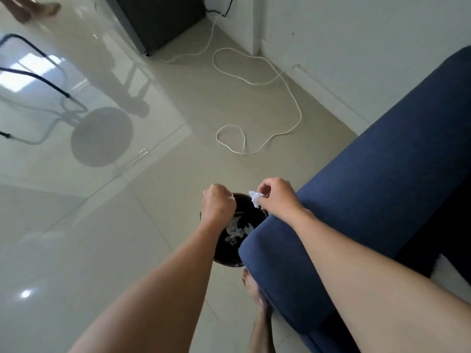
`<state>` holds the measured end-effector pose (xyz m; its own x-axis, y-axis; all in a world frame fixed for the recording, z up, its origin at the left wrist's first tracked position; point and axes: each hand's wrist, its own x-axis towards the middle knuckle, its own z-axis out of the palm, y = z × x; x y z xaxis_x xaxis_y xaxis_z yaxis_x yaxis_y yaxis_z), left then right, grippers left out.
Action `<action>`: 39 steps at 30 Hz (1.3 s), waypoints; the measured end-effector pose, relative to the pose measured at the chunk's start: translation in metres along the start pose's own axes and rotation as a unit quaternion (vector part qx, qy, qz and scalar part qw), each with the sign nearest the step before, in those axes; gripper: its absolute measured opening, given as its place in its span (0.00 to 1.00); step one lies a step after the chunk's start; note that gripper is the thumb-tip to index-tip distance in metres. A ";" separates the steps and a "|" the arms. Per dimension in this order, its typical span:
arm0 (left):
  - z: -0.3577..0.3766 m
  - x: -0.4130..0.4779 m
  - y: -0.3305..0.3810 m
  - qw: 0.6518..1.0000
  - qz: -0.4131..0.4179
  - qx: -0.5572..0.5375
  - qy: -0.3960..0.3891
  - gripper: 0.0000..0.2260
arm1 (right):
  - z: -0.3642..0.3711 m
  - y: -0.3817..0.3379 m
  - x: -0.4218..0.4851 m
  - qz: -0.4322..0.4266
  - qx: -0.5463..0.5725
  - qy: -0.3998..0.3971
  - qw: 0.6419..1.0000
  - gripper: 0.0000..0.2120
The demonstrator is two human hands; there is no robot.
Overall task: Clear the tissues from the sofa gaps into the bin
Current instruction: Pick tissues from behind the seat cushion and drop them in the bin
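Glossy pale floor tiles [158,225] surround a dark bin [246,207] that stands against the end of a blue sofa arm [356,200], with white tissue scraps [235,231] lying inside it. Directly over the bin, the right hand [276,197] pinches a crumpled white tissue [254,198] in its grip, and the left hand [219,203] is clenched around a smaller white scrap — both arms reach down from the near edge. Farther off, a white cable [254,80] loops across the floor toward a dark cabinet [163,19] by the wall.

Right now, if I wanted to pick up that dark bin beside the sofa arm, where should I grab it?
Grip the bin by its near-left rim, coming from the open floor side. The blue sofa arm covers its right edge, and both hands hover over the opening, the right hand pinching a tissue.
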<state>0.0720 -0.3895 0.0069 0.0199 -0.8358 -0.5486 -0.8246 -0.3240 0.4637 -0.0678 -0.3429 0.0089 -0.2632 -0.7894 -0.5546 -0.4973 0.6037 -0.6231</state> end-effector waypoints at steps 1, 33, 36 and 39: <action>-0.003 0.002 -0.010 1.000 -0.008 0.000 -0.003 0.08 | 0.009 -0.004 0.000 0.002 -0.008 -0.014 1.000 0.07; 0.125 -0.148 0.216 0.863 0.362 0.334 -0.109 0.20 | -0.200 0.159 -0.124 0.127 -0.109 0.218 0.962 0.25; 0.167 -0.190 0.240 0.830 0.406 0.356 -0.140 0.23 | -0.221 0.203 -0.166 0.162 -0.087 0.253 0.950 0.25; 0.204 -0.231 0.256 0.807 0.435 0.364 -0.166 0.23 | -0.232 0.244 -0.202 0.199 -0.073 0.271 0.939 0.23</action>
<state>-0.2590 -0.1896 0.1107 -0.7988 -0.4025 -0.4470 -0.5601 0.7688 0.3087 -0.3281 -0.0623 0.0971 -0.8152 -0.4684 -0.3407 -0.3674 0.8729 -0.3211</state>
